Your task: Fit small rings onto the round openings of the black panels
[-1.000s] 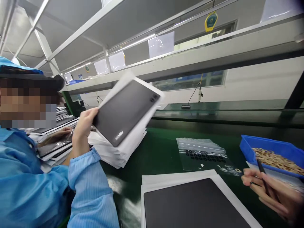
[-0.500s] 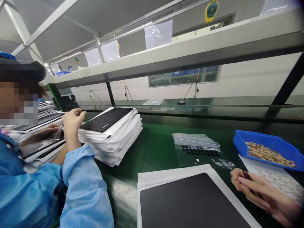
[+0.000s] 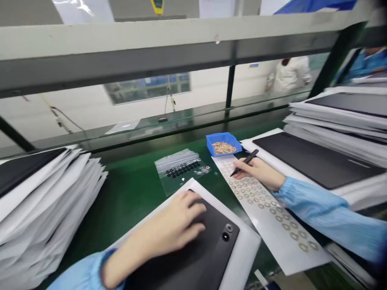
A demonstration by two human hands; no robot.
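My left hand (image 3: 178, 219) lies with fingers spread on a black tablet-like panel (image 3: 208, 245), which has two round camera rings near its right corner. White sheets (image 3: 250, 241) lie under the panel. Between the fingers of my right hand (image 3: 252, 171) are slim black tweezers (image 3: 249, 158), their tip pointing down at a white sheet of ring stickers (image 3: 263, 213). Several pale rings sit in rows on that sheet. A clear zip bag (image 3: 178, 169) with black rings on it lies beyond the panel.
Beyond the sticker sheet stands a blue bin (image 3: 223, 137) of small tan rings. Stacks of paper and dark panels rise at left (image 3: 69, 197) and right (image 3: 329, 129). A shelf beam (image 3: 145, 52) crosses above the green bench. A person in white (image 3: 288, 76) stands in the background.
The view has swung right, and the co-worker at the left is out of sight. My left hand now rests on the panel. My right hand, with the tweezers, is over the sticker sheet.
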